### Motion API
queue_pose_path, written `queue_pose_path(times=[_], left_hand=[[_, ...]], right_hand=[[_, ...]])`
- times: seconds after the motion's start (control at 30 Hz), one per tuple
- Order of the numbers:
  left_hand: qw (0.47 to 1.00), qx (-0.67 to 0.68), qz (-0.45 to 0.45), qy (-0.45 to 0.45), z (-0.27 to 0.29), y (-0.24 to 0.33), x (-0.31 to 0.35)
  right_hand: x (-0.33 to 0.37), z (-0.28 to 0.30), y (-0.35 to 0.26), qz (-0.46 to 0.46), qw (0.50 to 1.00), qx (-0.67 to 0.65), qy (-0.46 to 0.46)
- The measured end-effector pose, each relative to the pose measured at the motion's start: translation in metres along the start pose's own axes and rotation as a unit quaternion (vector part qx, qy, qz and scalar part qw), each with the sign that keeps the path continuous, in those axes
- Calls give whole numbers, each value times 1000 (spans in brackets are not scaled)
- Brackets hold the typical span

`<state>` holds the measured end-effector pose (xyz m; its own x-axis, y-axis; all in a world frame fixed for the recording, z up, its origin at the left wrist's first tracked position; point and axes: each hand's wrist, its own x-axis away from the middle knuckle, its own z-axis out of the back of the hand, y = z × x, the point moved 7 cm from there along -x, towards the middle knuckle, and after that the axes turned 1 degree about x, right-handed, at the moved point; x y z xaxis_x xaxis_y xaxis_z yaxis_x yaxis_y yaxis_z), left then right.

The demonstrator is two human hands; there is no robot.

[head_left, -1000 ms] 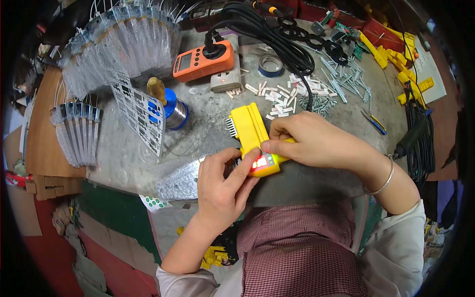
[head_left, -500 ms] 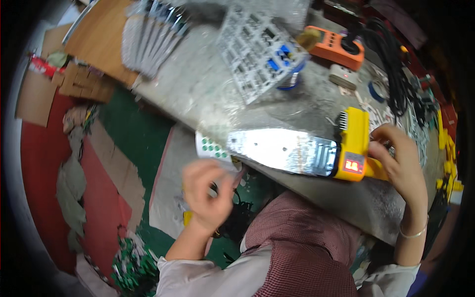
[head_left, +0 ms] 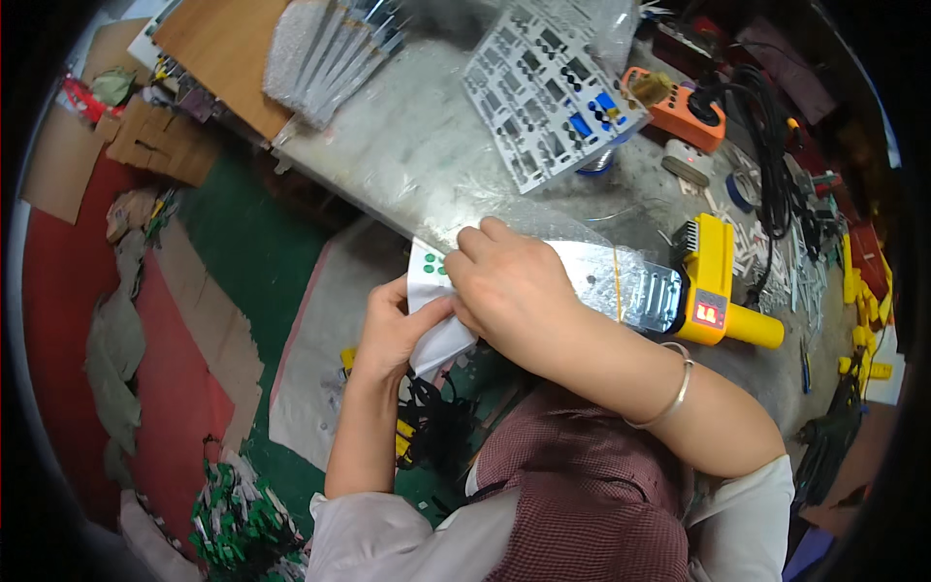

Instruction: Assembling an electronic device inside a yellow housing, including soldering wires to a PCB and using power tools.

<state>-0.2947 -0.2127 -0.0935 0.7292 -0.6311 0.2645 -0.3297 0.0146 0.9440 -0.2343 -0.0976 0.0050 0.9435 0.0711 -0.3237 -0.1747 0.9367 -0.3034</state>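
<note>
My left hand (head_left: 390,335) pinches a white sheet of round green stickers (head_left: 432,339) by its edge, thumb on top, at the table's near edge. Bent over the same sheet, my right hand (head_left: 512,283) has its fingers curled and closed; its fingertips' contents are hidden. Behind my right wrist lies a yellow-handled device (head_left: 713,281) with a lit red display and black ribs on top. Its long, flat, shiny body (head_left: 645,296) is covered in clear plastic wrap and partly hidden by my right arm.
On the grey table (head_left: 388,145) lie a cut-out white panel (head_left: 553,97), bubble-wrapped pieces (head_left: 301,68) and an orange power strip (head_left: 684,114). Black cables (head_left: 771,184), blue tape (head_left: 743,190) and loose strips sit at the right. Cardboard (head_left: 160,150) is at the far left.
My right hand has left the yellow handle and crossed left to the sticker sheet. My left hand, earlier blurred beside the sheet, now grips it. The view has shifted slightly.
</note>
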Motion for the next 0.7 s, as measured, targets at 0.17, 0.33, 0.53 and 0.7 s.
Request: queue_pose_path(times=[0.17,0.33,0.53,0.7], left_hand=[[987,-141,-69,32,3,18,3],[977,-186,-102,29,-1,27,0],[969,-207,-118,59,13,29,-5],[881,-276,-307,229,14,68,44]], right_hand=[[-8,-11,-10,12,999,35,-23],[-11,-8,-7,-37,998,43,-39],[26,72,42,-132,976,-78,156],[141,165,129,-428,873,-125,201]])
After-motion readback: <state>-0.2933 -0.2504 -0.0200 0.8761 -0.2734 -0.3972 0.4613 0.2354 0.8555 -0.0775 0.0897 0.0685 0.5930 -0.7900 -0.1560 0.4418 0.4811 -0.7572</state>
